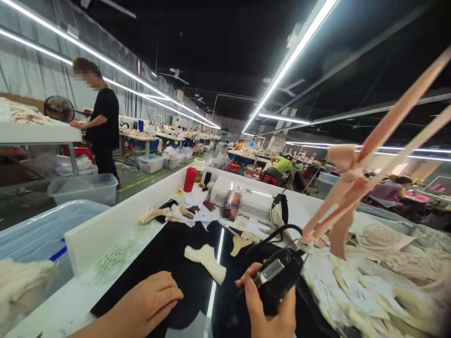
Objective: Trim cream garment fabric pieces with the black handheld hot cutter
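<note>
Two hands low in view: the left hand (150,300) lies on the black cloth (169,263), fingers loosely curled and holding nothing. The right hand (269,310) has its fingers clamped around a black corded hand tool (278,277) above the table (88,239). A cream fabric piece (207,262) sits between them, just ahead.

Two bare hands at bottom edge, no gloves. Left hand (148,300): no ring, no watch seen, forearm bare with no sleeve in view. Right hand (271,310): bare too, short plain nails, no jewellery seen, wrist cut off by frame edge. Rest of body out of view.
</note>
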Tool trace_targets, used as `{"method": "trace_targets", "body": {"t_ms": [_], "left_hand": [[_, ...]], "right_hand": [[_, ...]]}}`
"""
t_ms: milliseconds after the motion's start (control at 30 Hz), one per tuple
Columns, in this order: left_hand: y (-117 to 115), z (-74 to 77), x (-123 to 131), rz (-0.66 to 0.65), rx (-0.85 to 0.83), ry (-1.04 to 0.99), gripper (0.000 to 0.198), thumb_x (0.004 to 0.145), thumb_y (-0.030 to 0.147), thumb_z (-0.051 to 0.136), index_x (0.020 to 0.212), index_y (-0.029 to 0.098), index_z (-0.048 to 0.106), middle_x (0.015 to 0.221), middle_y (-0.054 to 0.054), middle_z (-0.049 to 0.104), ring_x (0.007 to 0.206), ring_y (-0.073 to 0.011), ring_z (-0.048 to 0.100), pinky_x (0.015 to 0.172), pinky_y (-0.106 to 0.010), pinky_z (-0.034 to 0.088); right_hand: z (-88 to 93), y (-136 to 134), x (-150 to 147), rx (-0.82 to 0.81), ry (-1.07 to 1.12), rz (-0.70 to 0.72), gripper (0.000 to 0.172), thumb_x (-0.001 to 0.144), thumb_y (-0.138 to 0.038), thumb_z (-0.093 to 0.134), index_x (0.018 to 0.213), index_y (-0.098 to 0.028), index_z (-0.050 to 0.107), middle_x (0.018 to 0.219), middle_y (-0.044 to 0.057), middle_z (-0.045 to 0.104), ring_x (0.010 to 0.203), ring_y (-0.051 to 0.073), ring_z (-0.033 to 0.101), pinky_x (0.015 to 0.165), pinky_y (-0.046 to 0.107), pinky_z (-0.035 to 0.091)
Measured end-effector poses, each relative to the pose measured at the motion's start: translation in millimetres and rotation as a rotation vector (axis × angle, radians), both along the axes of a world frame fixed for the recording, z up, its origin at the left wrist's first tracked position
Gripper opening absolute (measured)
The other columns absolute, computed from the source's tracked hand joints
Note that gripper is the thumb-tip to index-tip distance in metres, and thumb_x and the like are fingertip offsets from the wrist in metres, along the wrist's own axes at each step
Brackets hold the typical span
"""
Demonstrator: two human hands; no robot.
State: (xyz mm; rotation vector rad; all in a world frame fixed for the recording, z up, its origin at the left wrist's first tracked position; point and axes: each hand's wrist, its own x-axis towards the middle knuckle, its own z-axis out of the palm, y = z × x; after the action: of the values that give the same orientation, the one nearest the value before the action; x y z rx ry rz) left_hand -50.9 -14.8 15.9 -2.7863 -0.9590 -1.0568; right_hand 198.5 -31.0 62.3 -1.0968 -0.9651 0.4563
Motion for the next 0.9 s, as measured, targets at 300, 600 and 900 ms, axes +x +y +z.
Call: {"method": "trace_targets", "body": {"t_ms": [300,600,900], "left_hand": [[-11.8,-39.4,33.9,-0.078,0.092,-0.057,0.014,0.108,0.029,0.057,0.108,0.024,0.070,0.089,0.002,0.072,0.084,-0.0124,0.069,0.121,-0.029,0.040],[-7.1,-43.9,34.6,-0.062,0.069,0.052,0.031,0.105,0.046,0.064,0.121,0.020,0.070,0.099,-0.002,0.071,0.093,-0.0170,0.068,0.124,-0.036,0.039],[-6.5,-52.9,35.7,-0.049,0.065,0.023,0.032,0.108,0.047,0.055,0.117,0.020,0.071,0.096,-0.002,0.070,0.091,-0.0176,0.067,0.123,-0.038,0.040]], "right_hand": [[-17.5,17.3,-24.1,0.192,0.205,0.130,0.036,0.088,-0.033,0.079,0.118,-0.028,0.058,0.085,-0.003,0.067,0.066,0.015,0.063,0.060,0.033,0.059],[-42.0,26.3,-29.6,0.265,0.183,0.223,0.036,0.092,-0.027,0.073,0.124,-0.028,0.057,0.086,-0.001,0.064,0.069,0.016,0.064,0.060,0.033,0.060],[-43.8,32.2,-32.9,0.289,0.178,0.242,0.034,0.093,-0.024,0.072,0.124,-0.028,0.059,0.087,-0.001,0.064,0.070,0.015,0.064,0.061,0.032,0.061]]}}
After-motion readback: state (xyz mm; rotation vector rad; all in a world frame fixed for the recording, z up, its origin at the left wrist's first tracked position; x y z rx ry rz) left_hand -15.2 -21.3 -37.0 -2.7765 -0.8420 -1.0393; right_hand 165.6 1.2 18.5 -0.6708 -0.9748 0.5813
